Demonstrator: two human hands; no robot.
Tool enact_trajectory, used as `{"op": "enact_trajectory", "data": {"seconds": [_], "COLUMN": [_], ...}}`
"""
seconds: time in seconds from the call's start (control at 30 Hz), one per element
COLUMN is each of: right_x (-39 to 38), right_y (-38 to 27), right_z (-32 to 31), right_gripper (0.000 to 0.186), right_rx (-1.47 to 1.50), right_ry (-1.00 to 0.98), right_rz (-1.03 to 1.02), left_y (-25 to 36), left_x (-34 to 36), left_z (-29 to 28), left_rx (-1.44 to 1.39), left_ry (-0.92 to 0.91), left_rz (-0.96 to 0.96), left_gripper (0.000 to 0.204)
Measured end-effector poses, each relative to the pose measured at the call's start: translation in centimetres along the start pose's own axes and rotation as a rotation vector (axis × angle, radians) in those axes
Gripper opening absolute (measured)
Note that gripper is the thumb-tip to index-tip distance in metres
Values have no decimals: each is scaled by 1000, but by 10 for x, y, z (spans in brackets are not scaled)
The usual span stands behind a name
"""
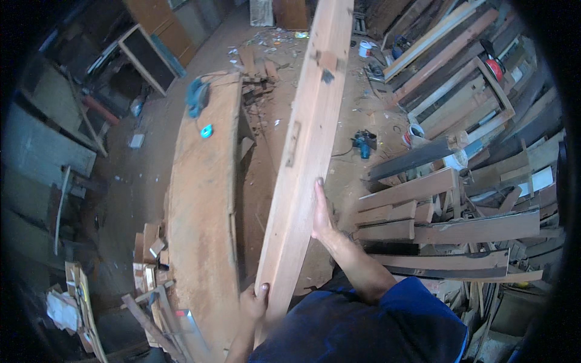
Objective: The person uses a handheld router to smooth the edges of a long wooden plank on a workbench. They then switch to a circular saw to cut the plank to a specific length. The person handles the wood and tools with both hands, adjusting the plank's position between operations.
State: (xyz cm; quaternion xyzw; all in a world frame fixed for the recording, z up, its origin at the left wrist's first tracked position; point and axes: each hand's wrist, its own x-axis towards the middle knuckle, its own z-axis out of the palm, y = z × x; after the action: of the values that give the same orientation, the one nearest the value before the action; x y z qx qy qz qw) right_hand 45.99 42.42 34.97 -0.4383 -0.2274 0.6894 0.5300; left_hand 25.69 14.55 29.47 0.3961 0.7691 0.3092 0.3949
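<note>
Left hand (pixel 254 300) sits low in the frame, at the near end of a long wooden plank (pixel 305 145). Its fingers curl together around the plank's left edge, thumb side against the face, gripping it. Right hand (pixel 321 213) is higher up on the plank's right edge; the forearm rises from a blue sleeve (pixel 387 314), wrist straight, palm pressed flat to the side of the board, fingers extended and close together along the edge.

The plank is held on a steep slant, running from the person's chest away to the top of the view, between the workbench (pixel 203 199) on the left and the heap of stacked boards (pixel 448 199) on the right. The wood is reddish-brown, rough-sawn, with a narrow rectangular mortise cut about midway and a notch with a dark patch farther up. It appears held clear of the bench.

On the bench's far end lie a blue power tool (pixel 196 95) and a small blue roll (pixel 207 130). Another blue power tool (pixel 364 144) lies on the dusty floor (pixel 266 157) beyond the plank.
</note>
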Motion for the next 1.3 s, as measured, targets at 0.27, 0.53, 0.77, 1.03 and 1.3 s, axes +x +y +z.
{"op": "enact_trajectory", "data": {"seconds": [0.27,0.53,0.77,1.03,1.3], "right_x": [68,98,140,264,372], "right_y": [-266,-472,-582,-631,-698], "right_z": [-57,-57,-99,-193,-250], "right_gripper": [73,96,90,109,122], "right_rx": [140,116,19,-314,-488], "right_ry": [-147,-306,-153,456,736], "right_rz": [-156,-519,-831,-1405,-1478], "left_y": [253,435,535,624,752], "left_x": [36,91,182,385,580], "left_z": [98,142,214,342,491], "left_rx": [-103,-81,-130,-40,-57], "left_ry": [-46,-31,-119,-327,-472], "left_rz": [155,433,560,854,1199], "left_gripper": [57,66,74,71,73]}}
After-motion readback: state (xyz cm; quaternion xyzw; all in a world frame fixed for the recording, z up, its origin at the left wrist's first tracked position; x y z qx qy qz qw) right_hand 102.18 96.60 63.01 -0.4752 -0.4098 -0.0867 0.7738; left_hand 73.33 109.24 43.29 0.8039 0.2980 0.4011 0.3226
